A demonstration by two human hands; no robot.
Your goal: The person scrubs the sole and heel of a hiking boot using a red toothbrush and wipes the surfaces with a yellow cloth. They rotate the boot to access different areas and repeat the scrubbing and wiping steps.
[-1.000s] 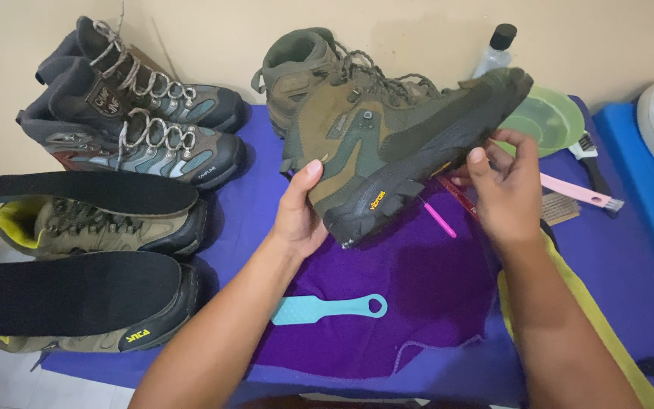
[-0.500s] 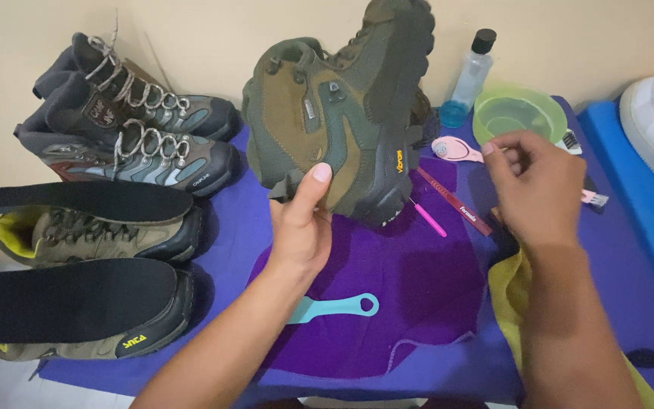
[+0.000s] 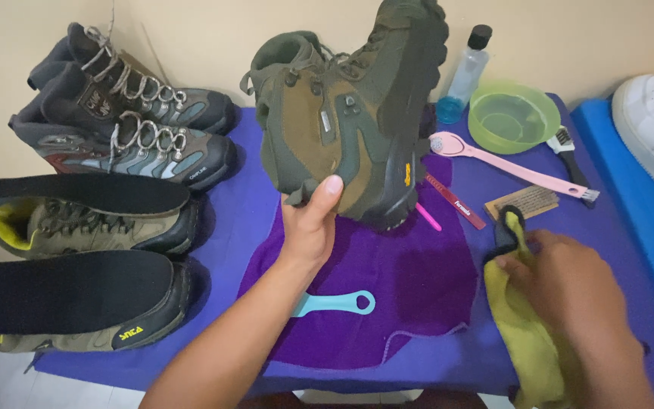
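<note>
The olive-and-brown hiking boot (image 3: pixel 350 113) has been swung up since 1 second ago: then it lay almost level across both hands, with the sole turned toward the camera and the right hand under the toe; now it is held up on end above the purple cloth (image 3: pixel 410 288) by the left hand (image 3: pixel 308 227) alone. The left fingers are closed on its lower edge near the heel, thumb (image 3: pixel 332 187) pressed on the side panel. The right hand (image 3: pixel 562 288) has been taken off the boot and lowered to the tabletop (image 3: pixel 630 250), where its fingers are wrapped round a yellow cloth (image 3: pixel 524 333) beside a small dark-tipped piece that cannot be made out clearly. This suggests that the boot's side is being presented for wiping.

The boot's long axis now runs steeply, nearly upright and tilted a little right. The toe points up and away toward the wall, the collar opening faces left, and the lugged sole faces right, toward the green bowl (image 3: pixel 514 117).
</note>
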